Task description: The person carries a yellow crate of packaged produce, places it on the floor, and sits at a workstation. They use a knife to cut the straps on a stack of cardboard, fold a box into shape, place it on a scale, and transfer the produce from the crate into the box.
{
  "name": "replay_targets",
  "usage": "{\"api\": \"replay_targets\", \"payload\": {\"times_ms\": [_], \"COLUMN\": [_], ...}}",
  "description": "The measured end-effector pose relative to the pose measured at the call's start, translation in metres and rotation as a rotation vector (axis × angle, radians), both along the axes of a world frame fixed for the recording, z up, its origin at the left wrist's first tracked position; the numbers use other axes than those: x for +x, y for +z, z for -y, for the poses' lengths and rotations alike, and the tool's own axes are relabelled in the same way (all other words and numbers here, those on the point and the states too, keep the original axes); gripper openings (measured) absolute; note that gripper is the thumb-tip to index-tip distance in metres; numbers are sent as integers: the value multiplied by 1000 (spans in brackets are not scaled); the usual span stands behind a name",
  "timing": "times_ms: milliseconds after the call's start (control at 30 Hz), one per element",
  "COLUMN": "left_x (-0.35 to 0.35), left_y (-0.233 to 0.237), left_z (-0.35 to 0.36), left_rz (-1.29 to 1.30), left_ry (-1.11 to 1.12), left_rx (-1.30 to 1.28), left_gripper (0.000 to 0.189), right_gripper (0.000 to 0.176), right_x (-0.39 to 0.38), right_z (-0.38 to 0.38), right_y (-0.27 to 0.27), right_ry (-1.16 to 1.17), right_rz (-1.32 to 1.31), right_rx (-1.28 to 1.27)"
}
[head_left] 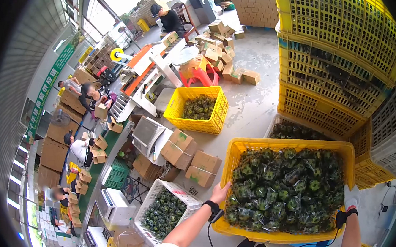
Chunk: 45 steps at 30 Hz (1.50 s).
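Observation:
A yellow plastic crate (254, 144) heaped with bagged green fruit (285, 191) is held up in front of me. My left hand (220, 193) grips its left rim, a black band on the wrist with a cable trailing from it. My right hand (351, 196), in a white glove, grips the crate's right rim. The crate hangs over the grey concrete floor, tilted slightly toward me.
A tall stack of yellow crates (340, 54) rises at right. Another yellow crate (199, 108) of fruit sits on the floor ahead, a white basket (165, 213) of fruit at lower left. Cardboard boxes (191, 158) lie nearby. Several people work along a packing line (89, 145) at left.

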<state>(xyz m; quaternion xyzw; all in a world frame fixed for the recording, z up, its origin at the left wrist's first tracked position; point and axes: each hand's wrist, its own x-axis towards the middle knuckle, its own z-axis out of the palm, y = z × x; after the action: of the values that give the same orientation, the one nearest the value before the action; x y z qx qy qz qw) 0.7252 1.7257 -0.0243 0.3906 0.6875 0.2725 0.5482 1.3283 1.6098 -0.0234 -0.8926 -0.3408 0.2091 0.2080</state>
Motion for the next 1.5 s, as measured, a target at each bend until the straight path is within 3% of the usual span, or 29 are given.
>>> {"api": "replay_targets", "payload": {"times_ms": [67,133,233,333,500,833,1067,1100,1167,1200,1267,1333,1400,1500], "left_x": [-2,-5,-2,-2,9,35,49,52,51,52,51,49,47,34], "left_y": [0,-2,-9,-15,-3,-64,-83,-84,-67,-65,-69,-75,-54,-34], "left_z": [33,57,86,108,173,361,454,471,490,503,536,570,603,659], "left_rz": [48,56,136,196,203,318,199,220,92,117,139,138,105,59], "left_ry": [104,145,227,265,350,684,758,849,750,829,799,856,943,1004], "left_rx": [-58,-103,-117,-103,-143,-157,-208,-202,-258,-244,-226,-256,-307,-384], "left_gripper": [36,35,38,38,40,41,53,53,67,67,77,75,75,70], "right_gripper": [43,41,41,43,50,50,42,42,44,45,64,59,58,59], "right_x": [0,4,-4,-2,-19,-48,-41,-47,-58,-23,-72,-96,-159,-198], "right_z": [-8,-10,-13,-14,-18,1,12,18,30,17,41,59,96,113], "right_y": [10,4,26,23,68,84,19,23,24,-41,14,8,63,52], "right_ry": [36,82,80,131,236,530,727,758,796,856,857,855,752,830], "right_rz": [115,64,98,15,-109,-86,-315,-200,-77,-224,-285,-271,-391,-452], "right_rx": [-64,63,-96,30,-62,-133,16,-99,-103,-18,-350,-399,-441,-474]}}
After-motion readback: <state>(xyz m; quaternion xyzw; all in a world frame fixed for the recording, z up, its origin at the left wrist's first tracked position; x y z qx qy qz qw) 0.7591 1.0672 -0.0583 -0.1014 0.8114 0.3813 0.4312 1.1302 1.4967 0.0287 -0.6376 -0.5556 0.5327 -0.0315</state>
